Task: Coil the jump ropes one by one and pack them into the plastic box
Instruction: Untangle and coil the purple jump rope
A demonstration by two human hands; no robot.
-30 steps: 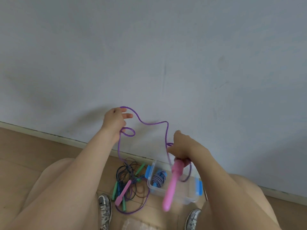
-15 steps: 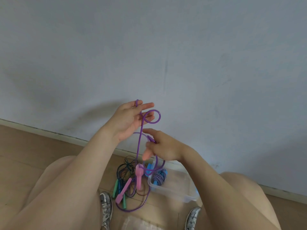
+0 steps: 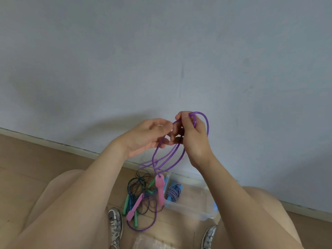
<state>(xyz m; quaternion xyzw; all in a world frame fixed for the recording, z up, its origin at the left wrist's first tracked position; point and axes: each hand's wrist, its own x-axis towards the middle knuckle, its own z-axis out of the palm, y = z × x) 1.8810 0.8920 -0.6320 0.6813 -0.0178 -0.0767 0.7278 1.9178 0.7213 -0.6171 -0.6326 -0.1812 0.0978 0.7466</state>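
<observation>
**Now looping the purple jump rope between two hands**

Low on the left, one grey shoe (image 3: 115,225) is standing on the wooden floor (image 3: 27,159). Just beside it, a tangle of dark ropes (image 3: 138,180) is lying loose, with at least three green handles (image 3: 125,203) showing; the exact number of ropes there cannot be told. Above, the left hand (image 3: 149,135) is curling its fingers round strands of the one purple jump rope (image 3: 206,123), palm turned up. This rope is carrying two pink handles: one pink handle (image 3: 159,189) is hanging in the air below the hands, and the second pink handle (image 3: 134,207) is lying on the tangle, with a purple loop trailing round it on the floor. Touching the left fingertips, the right hand (image 3: 193,139) is pinching the tops of the loops, which are drooping down between the two wrists. Lower right, the one clear plastic box (image 3: 188,211) is sitting by the skirting board and holding one coiled blue-and-white striped rope (image 3: 173,192). A second grey shoe (image 3: 209,236) is showing at the bottom.
</observation>
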